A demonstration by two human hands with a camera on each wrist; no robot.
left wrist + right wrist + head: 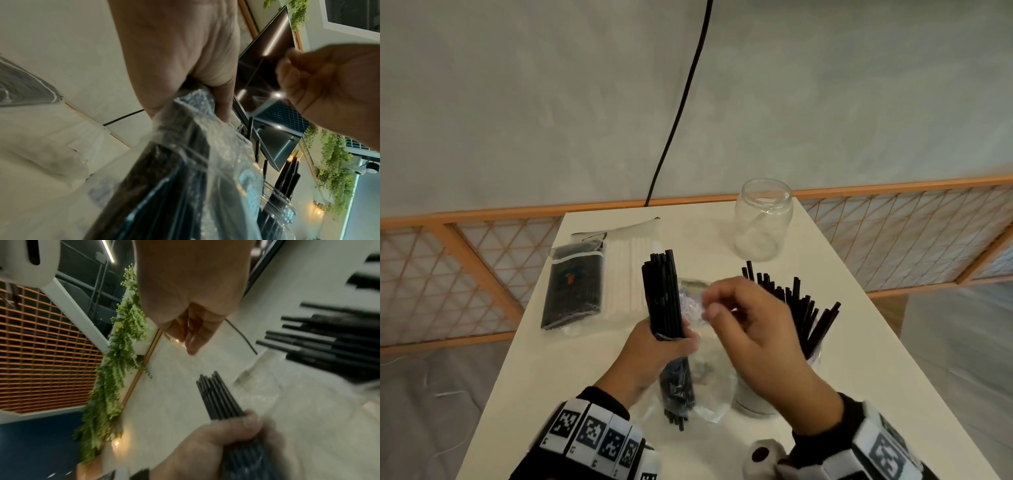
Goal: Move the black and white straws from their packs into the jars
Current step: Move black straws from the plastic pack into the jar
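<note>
My left hand grips a bundle of black straws upright, about halfway up. Their lower half is still in a clear plastic pack; the wrist view shows the crinkled pack below my fingers. My right hand hovers just right of the bundle, thumb and fingers pinching the pack's loose upper flap. Beneath that hand stands a jar holding several black straws fanned to the right. An empty glass jar stands at the table's far edge.
Two more packs lie at the far left of the white table: black straws and white straws. A black cable hangs behind the table. An orange lattice fence runs along both sides.
</note>
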